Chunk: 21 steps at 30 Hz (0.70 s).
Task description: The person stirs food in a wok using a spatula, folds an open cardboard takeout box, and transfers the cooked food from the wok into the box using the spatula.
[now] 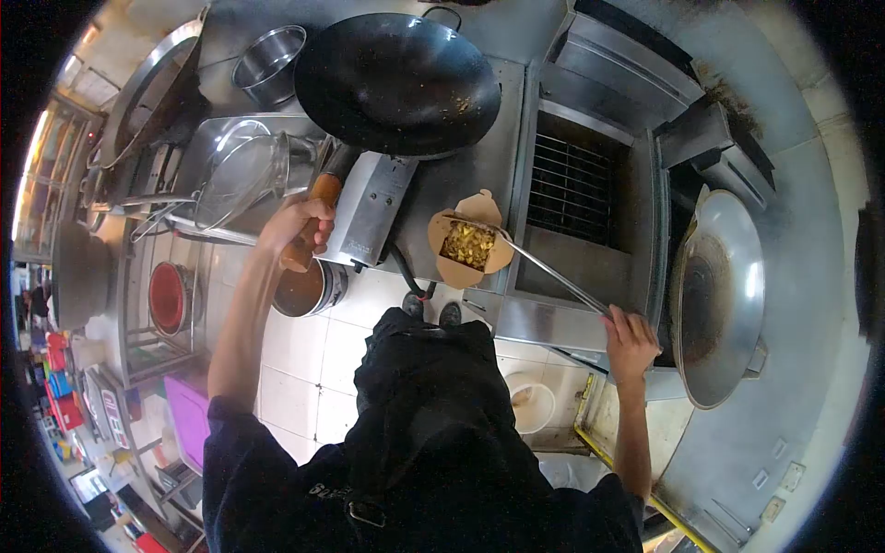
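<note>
My left hand (298, 230) is wrapped round the wooden handle (326, 189) of a dark wok (392, 83), which sits over the portable stove (375, 207). A few food bits stick to the wok's inside. My right hand (631, 344) grips the long metal handle of a ladle (558, 276). The ladle's head is at the upper edge of an open cardboard box (459, 273); its exact shape is hard to make out. Yellow and brown food (468, 246) fills the box, whose flaps are spread outward at the counter's front edge.
A metal pot (270, 64) and wire strainers (241, 180) stand left of the wok. Right of the box is a sunken unit with a black grate (572, 180); beyond it lies a second wok (724, 300). Below are buckets (532, 403) and a red basin (169, 298).
</note>
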Motion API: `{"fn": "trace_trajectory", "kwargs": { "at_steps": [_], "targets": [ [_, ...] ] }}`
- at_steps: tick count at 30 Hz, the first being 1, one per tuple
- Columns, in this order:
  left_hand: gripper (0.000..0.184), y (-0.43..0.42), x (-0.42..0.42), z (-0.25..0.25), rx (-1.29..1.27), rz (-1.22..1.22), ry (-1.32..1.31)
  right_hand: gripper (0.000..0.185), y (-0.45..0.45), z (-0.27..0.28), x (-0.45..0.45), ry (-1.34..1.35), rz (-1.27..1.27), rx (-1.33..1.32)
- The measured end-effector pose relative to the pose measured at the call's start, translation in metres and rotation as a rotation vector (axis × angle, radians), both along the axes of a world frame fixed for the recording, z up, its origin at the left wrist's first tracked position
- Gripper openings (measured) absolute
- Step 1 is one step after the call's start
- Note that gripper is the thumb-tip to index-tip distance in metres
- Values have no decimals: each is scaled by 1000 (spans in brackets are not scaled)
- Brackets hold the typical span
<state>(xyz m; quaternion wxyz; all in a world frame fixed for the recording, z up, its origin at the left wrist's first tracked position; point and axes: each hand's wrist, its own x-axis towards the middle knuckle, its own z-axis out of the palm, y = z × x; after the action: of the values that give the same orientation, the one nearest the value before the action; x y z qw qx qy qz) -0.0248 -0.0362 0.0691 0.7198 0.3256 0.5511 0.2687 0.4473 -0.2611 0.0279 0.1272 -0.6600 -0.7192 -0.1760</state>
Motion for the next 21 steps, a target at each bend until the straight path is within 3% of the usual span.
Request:
{"fn": "trace_trajectory", "kwargs": {
  "at_steps": [7,11,18,20,21],
  "targets": [
    [8,-1,1,-7,-22,21,-60,28,-24,-27,-5,129,-98,-35],
    [9,3,1,-14,-42,11,-89,28,-37,-27,-13,40,-67,34],
    [11,0,-2,-24,-15,-20,-88,22,-55,-32,-12,171,-243,-52],
    [10,4,-4,-37,-18,-36,-173,20,-56,-38,1,577,-306,-113],
    [10,2,-3,-41,-11,-32,-175,20,-59,-34,6,575,-300,-108]
  ]
}}
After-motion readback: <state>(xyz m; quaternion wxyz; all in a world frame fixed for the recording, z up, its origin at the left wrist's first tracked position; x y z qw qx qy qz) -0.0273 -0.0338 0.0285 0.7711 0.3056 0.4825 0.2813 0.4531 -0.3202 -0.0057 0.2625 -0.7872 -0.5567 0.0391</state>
